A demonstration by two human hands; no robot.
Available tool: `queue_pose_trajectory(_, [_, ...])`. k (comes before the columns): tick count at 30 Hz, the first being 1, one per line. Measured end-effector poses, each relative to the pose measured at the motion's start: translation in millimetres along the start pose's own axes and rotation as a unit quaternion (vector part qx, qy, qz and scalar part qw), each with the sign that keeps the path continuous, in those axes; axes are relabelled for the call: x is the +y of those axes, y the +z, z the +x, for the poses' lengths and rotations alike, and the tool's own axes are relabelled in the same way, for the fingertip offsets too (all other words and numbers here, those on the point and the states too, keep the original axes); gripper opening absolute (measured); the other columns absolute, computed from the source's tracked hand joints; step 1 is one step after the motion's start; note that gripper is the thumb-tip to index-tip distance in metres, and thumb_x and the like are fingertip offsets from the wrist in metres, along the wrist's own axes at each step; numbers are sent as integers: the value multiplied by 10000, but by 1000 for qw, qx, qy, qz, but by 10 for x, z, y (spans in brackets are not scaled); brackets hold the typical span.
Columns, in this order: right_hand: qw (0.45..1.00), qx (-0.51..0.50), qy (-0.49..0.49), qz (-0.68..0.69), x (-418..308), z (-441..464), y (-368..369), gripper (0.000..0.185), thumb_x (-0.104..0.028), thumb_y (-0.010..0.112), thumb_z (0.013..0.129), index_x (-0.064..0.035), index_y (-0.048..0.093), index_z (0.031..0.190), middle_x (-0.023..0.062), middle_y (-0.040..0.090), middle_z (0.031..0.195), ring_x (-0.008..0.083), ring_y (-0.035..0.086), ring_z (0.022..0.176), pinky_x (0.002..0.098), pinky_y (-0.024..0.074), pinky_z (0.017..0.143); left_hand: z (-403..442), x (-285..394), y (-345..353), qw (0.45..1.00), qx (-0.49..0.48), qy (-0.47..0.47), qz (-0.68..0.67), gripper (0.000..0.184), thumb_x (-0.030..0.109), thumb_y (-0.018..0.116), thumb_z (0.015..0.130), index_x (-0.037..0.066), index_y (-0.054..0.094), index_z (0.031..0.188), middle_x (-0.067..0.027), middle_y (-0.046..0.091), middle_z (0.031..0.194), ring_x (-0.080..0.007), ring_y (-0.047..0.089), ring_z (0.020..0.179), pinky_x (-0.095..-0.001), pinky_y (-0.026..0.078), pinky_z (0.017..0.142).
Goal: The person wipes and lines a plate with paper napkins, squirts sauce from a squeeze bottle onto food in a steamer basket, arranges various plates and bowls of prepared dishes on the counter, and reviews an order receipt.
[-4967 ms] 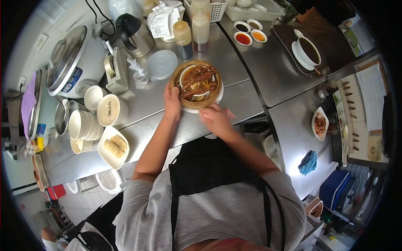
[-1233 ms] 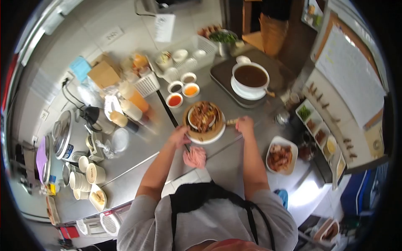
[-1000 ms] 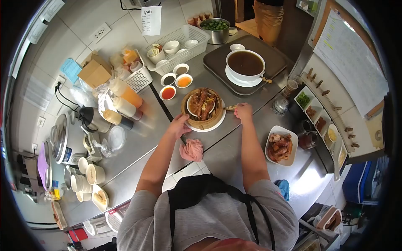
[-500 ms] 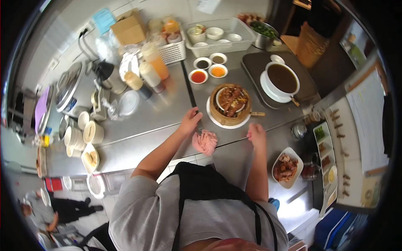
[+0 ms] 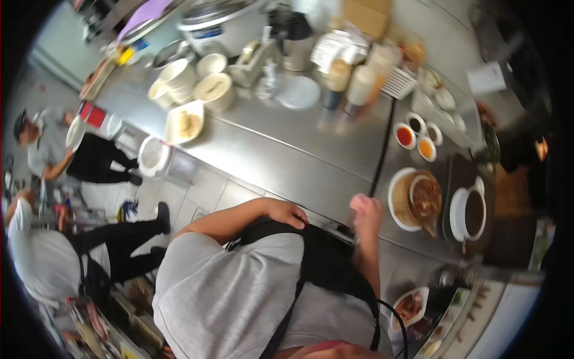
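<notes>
My left hand (image 5: 287, 213) rests loosely by the front of my black apron (image 5: 323, 245), its fingers slightly bent and nothing visible in it. My right hand (image 5: 368, 218) is closed around a crumpled pink cloth (image 5: 360, 202) at the counter edge. To the right of that hand, a bamboo steamer (image 5: 406, 197) on a white plate (image 5: 394, 206) holds a bowl of brown, glossy food (image 5: 426, 196). Beyond it stands a white bowl of dark brown soup (image 5: 475, 214) on a dark tray (image 5: 459, 176).
Small sauce dishes (image 5: 405, 136) sit behind the steamer. Squeeze bottles (image 5: 360, 87), a clear lid (image 5: 298, 93) and stacked cups (image 5: 178, 76) line the steel counter (image 5: 269, 128). A bowl of meat (image 5: 409, 308) lies at lower right. Two people (image 5: 60, 137) (image 5: 54, 251) stand behind at left.
The view has swung left. The pink cloth, earlier lying on the counter beside my left hand, is now in my right hand. My left hand has drawn back to my apron.
</notes>
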State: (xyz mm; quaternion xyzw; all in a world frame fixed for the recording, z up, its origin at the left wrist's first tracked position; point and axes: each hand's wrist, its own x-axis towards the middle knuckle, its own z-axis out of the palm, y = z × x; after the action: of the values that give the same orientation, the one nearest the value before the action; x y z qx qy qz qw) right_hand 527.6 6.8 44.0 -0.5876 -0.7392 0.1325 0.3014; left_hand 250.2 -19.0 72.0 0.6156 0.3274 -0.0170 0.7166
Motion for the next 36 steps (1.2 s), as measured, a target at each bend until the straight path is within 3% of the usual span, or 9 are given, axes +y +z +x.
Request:
queue_pose_trajectory(4, [998,20,20,59,-291,395,17,263,-1,501,673,-10,529,934,158,515,945,313,488,911,370,386,819,-540,-244,-367,987,144,-34,65,387,303,564,788,30,530,1059,-84,569,976,-178,504,935,-286,390,831])
queue_pose_trajectory(9, [989,66,51,124,-676,801,301,290,-20,482,713,9,512,1000,160,501,1001,297,481,959,351,369,865,-1656,-520,-816,920,330,-135,-161,494,515,450,793,54,556,936,-62,589,847,-119,569,652,-232,437,528])
queue_pose_trajectory(13, [994,85,-16,63,-916,994,600,289,-45,493,730,8,505,1014,175,476,1064,309,464,992,361,372,863,-2513,-1197,-1091,767,526,-255,-263,746,664,350,738,23,458,1103,-177,572,755,-209,562,512,-266,430,449])
queue_pose_trajectory(17, [988,134,12,-73,-1114,1010,791,356,-150,565,712,-60,503,1051,196,444,1105,363,435,1018,434,359,859,-2842,-1736,-1366,595,714,-80,-360,564,568,328,787,127,398,1132,-123,534,735,-173,476,452,-260,405,366])
queue_pose_trajectory(19, [986,152,29,-64,-1214,982,759,381,-161,579,698,-72,499,1060,195,432,1120,366,430,1021,435,356,857,-2824,-1859,-1457,654,683,62,-320,363,382,355,840,150,400,1115,-62,524,826,-139,485,562,-248,401,424])
queue_pose_trajectory(21, [983,164,60,-60,-1368,891,556,385,-145,568,694,-73,494,1064,194,427,1125,362,429,1022,414,356,863,-2761,-1947,-1507,622,682,61,-380,403,335,403,826,141,351,1175,-62,525,924,-146,505,622,-243,410,479])
queue_pose_trajectory(28, [927,298,161,-162,-1122,165,-557,372,-104,598,676,-61,506,1034,179,449,1080,338,452,1000,372,384,838,-2634,-1772,-1365,747,556,111,-347,475,260,440,818,154,255,1243,-92,540,866,-149,489,532,-245,402,470])
queue_pose_trajectory(31, [855,391,240,-241,-702,-446,-1163,358,-122,625,669,-59,521,1006,166,506,977,316,501,899,371,420,767,-2179,-1081,-1085,701,606,66,-370,449,248,431,827,156,264,1234,-93,540,865,-150,493,522,-248,402,462])
queue_pose_trajectory(36, [678,536,442,-240,391,-2033,-2173,328,-199,636,703,-17,539,957,155,551,869,280,548,794,353,439,698,-1525,-638,-885,756,537,103,-360,364,277,390,854,142,317,1185,-73,539,778,-154,499,516,-248,403,465])
